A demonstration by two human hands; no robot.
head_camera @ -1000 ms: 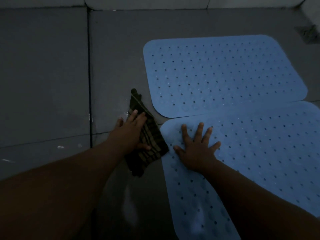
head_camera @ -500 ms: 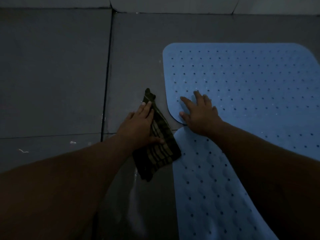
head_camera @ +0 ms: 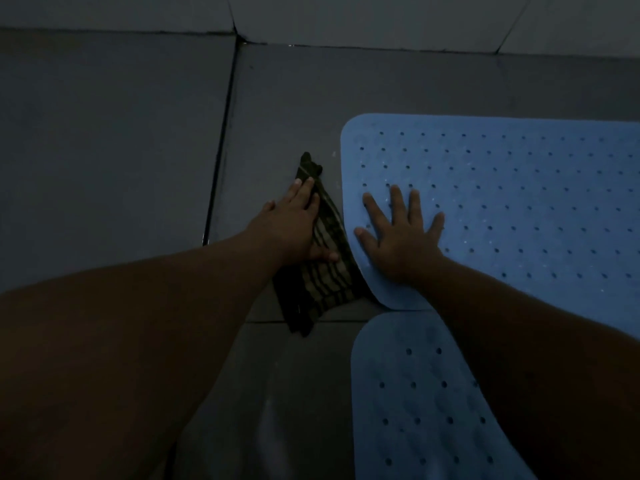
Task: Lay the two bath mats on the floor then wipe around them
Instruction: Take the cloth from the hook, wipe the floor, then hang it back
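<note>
Two light blue perforated bath mats lie flat on the dark grey tiled floor. The far mat (head_camera: 519, 202) fills the right side and the near mat (head_camera: 415, 403) lies below it, their corners almost meeting. My right hand (head_camera: 401, 233) rests flat with spread fingers on the far mat's left corner. My left hand (head_camera: 294, 223) presses with straight fingers on a dark striped cloth (head_camera: 322, 271), which lies on the floor against the far mat's left edge.
The base of a lighter wall (head_camera: 381, 19) runs along the top. Dark grout lines (head_camera: 221, 140) cross the floor tiles to the left. A wet, shiny streak (head_camera: 273, 431) shows on the floor below the cloth.
My left hand has pushed the cloth further along the far mat's left edge. My right hand has moved from the near mat onto the far mat's corner and spread flat.
</note>
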